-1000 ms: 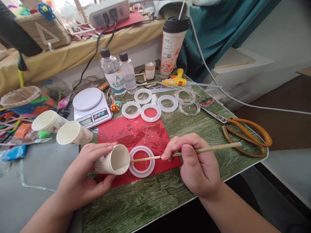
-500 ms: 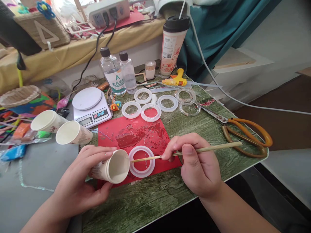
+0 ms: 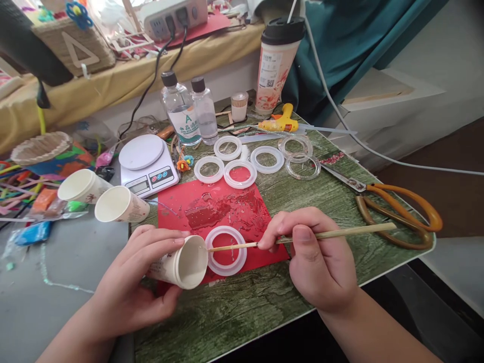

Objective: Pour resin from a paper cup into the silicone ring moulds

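Observation:
My left hand (image 3: 145, 280) is wrapped around a paper cup (image 3: 191, 263), tilted so its mouth faces right and toward me. Between the thumb and fingers of my right hand (image 3: 315, 257) is a thin wooden stick (image 3: 351, 232). The stick's tip reaches left to the cup's rim, above a translucent white ring mold (image 3: 241, 252). That mold lies on a red sheet (image 3: 270, 237) wet with clear, glossy liquid. Behind the sheet are several more ring molds (image 3: 266, 159) and two clear rings (image 3: 302, 167).
At the left stand two paper cups (image 3: 121, 204) and a white digital scale (image 3: 143, 161). Two capped bottles (image 3: 185, 118), a yellow glue gun (image 3: 282, 120) and a lidded drink cup (image 3: 278, 70) are at the back. Large scissors (image 3: 401, 206) lie at the right edge.
The whole scene has shifted slightly right in the view. Both hands keep their grip on cup and stick; the stick's tip stays beside the cup's rim.

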### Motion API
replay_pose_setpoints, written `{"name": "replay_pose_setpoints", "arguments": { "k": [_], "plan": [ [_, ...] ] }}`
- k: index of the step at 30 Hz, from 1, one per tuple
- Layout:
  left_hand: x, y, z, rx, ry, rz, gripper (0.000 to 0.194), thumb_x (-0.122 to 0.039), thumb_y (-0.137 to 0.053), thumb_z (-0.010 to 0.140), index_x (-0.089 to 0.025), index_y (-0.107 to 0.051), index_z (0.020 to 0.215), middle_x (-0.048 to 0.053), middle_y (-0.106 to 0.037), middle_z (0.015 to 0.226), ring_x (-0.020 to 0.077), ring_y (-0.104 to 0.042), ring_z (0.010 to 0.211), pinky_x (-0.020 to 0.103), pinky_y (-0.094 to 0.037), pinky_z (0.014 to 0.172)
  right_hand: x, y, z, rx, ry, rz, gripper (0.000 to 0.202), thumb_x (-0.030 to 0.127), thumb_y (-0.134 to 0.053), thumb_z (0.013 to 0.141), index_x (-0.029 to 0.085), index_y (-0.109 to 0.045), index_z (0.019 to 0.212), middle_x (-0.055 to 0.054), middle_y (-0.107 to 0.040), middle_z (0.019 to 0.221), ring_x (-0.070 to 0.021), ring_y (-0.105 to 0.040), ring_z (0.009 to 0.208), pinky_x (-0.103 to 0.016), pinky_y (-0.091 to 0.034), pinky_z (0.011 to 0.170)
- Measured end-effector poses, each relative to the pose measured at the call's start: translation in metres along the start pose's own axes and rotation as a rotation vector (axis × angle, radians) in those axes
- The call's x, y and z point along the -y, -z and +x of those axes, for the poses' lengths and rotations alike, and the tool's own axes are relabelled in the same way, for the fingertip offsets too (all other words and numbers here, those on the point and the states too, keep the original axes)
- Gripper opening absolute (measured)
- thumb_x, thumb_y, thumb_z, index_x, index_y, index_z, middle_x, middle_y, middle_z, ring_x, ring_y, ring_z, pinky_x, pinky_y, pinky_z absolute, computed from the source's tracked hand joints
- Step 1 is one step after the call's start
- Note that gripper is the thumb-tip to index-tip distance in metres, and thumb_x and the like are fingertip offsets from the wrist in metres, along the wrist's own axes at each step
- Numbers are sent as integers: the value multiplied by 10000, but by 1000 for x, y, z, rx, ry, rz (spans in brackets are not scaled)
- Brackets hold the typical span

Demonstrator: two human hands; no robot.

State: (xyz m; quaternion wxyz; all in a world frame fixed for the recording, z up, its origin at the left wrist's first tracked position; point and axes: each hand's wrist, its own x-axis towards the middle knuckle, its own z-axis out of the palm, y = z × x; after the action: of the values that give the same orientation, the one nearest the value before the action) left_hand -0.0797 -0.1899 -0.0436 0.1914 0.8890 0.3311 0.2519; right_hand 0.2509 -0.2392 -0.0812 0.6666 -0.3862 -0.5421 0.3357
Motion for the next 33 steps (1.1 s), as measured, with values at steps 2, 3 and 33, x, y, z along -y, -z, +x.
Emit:
{"name": "replay_pose_setpoints", "arguments": {
  "k": [2,3,33],
  "plan": [
    [-1,0,1,-1,1,-2,735,-104,-758,958,-378,-602,1622,97,-828,1406,315,-835,1237,550,-590,1185,0,0,0,-2,4,3,233,342,-594,1293,263,-766,1157,-11,-820,871,-163,-783,774,-294,-631,708],
    [-2,0,1,-2,1,1,726,-103,-752,964,-377,-601,1619,97,-827,1407,311,-833,1241,549,-587,1192,1,0,0,-3,7,6,231,341,-595,1293,262,-766,1160,-10,-825,876,-160,-783,776,-289,-632,707],
    [-1,-2,8,-37,-19,-34,661,-142,-749,962,-314,-590,1580,124,-833,1371,312,-842,1221,504,-635,1075,8,2,1,57,75,2,176,251,-609,1252,236,-778,1206,-35,-853,927,-188,-840,780,-326,-712,737]
  ]
}}
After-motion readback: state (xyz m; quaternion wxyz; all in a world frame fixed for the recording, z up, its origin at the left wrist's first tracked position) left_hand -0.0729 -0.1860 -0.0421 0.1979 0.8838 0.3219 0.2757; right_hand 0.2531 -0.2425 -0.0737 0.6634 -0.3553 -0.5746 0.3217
